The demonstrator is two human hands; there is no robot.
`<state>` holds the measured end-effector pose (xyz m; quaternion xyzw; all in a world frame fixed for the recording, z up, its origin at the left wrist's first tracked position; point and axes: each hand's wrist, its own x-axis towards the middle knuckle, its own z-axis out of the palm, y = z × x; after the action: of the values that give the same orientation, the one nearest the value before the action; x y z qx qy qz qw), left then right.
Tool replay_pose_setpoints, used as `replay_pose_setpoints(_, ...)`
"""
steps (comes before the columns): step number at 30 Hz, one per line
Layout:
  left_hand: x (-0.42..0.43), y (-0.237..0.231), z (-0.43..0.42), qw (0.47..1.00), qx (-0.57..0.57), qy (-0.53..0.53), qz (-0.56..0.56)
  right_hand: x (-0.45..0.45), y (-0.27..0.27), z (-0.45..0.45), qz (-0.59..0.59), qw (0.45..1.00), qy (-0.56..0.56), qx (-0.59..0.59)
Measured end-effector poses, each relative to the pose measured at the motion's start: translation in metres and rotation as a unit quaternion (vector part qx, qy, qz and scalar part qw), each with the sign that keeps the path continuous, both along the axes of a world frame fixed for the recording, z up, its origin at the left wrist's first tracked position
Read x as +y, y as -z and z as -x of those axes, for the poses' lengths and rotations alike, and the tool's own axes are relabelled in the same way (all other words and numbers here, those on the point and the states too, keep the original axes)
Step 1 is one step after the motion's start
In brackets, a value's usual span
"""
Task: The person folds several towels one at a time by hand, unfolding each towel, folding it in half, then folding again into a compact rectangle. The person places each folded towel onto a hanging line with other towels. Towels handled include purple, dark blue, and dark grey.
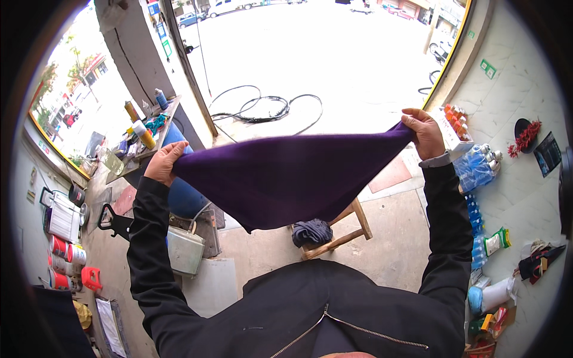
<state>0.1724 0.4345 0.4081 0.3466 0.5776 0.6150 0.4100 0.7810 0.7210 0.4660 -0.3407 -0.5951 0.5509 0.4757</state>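
Observation:
A dark purple cloth (286, 179) hangs stretched between my two raised hands, its upper edge pulled nearly straight. My left hand (164, 163) pinches one corner between thumb and fingers. The opposite corner is gripped by my right hand (423, 133), slightly higher in the picture. The lower edge droops to a point left of the middle. Behind and below it stands a wooden stool (358, 223), partly hidden by the cloth. A bundled dark grey cloth (312, 232) lies on the stool.
On the left, a cluttered workbench (152, 150) bears spray cans and bottles, beside a blue barrel (183, 197). A grey-green metal box (186, 253) sits on the floor. A coiled black hose (264, 109) lies at the doorway. Bottled-water packs (476, 168) line the right wall.

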Motion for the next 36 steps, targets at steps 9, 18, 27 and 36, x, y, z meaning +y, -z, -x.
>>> replay_pose_setpoints(9,-0.004,0.007,0.006,0.972,0.108,0.106,0.179,-0.002,0.018,-0.001,0.005,0.997,0.008,-0.073)
replay_pose_setpoints(18,0.009,0.009,0.012,0.993,-0.092,0.033,-0.064,0.012,0.014,-0.01,0.014,0.999,0.035,0.003)
replay_pose_setpoints(27,0.016,0.024,0.012,0.995,-0.044,0.028,0.079,0.01,0.011,-0.008,0.014,0.998,0.045,0.039)
replay_pose_setpoints(36,0.016,0.032,0.002,0.998,-0.059,-0.004,0.016,0.015,0.018,-0.007,0.031,0.998,0.049,0.009)
